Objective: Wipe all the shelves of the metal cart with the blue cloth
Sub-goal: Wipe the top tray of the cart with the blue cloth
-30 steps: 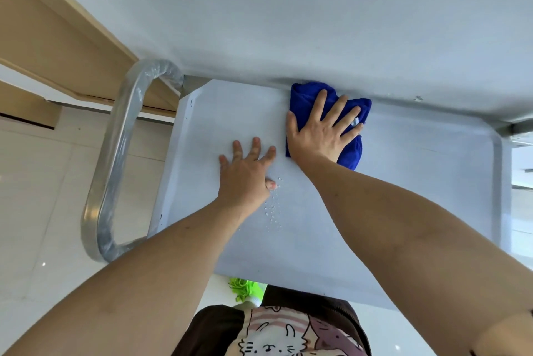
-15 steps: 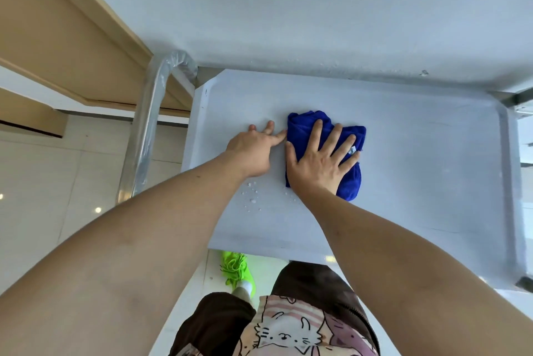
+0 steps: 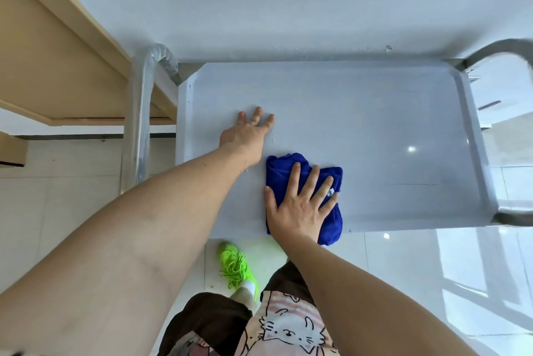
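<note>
Since a second ago the blue cloth (image 3: 305, 197) has come from the far edge of the cart's top shelf (image 3: 375, 130) down to its near edge, where its lower corner now hangs just over the rim. The right hand (image 3: 300, 205) lies flat on the cloth with fingers spread, pressing it onto the shelf rather than gripping it. The left hand (image 3: 245, 133) has shifted a little toward the far left of the shelf and rests palm down, fingers stretched out and slightly apart, holding nothing; it sits just beside the cloth without touching it. The water drops seen earlier near the left hand no longer show clearly. A metal handle (image 3: 141, 125) rises at the cart's left end and another (image 3: 501, 55) curves at the right end. A wooden desk (image 3: 52, 61) stands close on the left, and a white wall (image 3: 259, 4) runs along the far side of the cart. Below the shelf's near edge, a bright green shoe (image 3: 235, 266) stands on the tiled floor (image 3: 432, 283).
</note>
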Motion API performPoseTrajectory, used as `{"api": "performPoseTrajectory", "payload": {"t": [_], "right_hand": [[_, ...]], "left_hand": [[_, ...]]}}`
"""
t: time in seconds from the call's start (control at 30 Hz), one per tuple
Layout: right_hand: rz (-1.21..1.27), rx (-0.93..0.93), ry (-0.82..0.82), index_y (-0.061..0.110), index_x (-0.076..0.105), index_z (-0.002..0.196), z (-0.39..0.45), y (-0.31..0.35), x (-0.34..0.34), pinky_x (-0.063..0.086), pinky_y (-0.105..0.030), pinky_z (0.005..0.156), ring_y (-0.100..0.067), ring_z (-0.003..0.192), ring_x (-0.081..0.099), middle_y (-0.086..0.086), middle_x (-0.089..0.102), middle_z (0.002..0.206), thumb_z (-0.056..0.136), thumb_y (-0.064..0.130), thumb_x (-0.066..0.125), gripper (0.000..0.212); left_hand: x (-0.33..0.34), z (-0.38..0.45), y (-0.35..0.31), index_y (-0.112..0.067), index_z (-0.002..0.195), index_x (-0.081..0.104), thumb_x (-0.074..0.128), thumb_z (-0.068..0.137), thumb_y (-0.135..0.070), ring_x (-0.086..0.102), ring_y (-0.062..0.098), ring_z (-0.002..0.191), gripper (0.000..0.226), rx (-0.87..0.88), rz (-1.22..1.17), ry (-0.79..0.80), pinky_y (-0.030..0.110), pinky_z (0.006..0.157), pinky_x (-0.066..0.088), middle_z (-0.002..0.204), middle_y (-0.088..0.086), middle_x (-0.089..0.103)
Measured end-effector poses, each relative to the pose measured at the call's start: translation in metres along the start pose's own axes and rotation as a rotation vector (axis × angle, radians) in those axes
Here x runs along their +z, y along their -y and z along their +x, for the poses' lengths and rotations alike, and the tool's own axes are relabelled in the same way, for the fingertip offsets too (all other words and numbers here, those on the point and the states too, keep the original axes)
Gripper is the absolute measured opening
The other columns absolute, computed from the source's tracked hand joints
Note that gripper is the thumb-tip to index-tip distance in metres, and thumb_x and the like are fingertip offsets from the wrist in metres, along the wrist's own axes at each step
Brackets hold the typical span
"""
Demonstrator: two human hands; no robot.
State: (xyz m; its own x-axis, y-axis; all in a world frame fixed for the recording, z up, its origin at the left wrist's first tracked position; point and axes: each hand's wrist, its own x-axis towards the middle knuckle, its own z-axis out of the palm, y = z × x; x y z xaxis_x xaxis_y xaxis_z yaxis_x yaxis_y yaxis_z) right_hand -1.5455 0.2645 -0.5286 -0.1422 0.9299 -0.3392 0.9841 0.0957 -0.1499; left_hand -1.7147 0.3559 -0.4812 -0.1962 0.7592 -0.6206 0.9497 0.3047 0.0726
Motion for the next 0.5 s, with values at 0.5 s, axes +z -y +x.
{"api": "performPoseTrajectory", "payload": {"t": [0.5], "right_hand": [[-0.014,-0.178,-0.004,0.024,0.017,0.16,-0.074,0.014,0.032,0.006,-0.072,0.115,-0.052,0.149,0.006,-0.02,0.019,0.164,0.097,0.071,0.027,0.079]], "left_hand": [[0.005,0.004,0.008,-0.043,0.151,-0.008,0.057,0.091,-0.004,0.0,0.024,0.15,0.096,0.038,0.04,-0.069,0.039,0.089,0.052,0.162,-0.011,-0.015]]}}
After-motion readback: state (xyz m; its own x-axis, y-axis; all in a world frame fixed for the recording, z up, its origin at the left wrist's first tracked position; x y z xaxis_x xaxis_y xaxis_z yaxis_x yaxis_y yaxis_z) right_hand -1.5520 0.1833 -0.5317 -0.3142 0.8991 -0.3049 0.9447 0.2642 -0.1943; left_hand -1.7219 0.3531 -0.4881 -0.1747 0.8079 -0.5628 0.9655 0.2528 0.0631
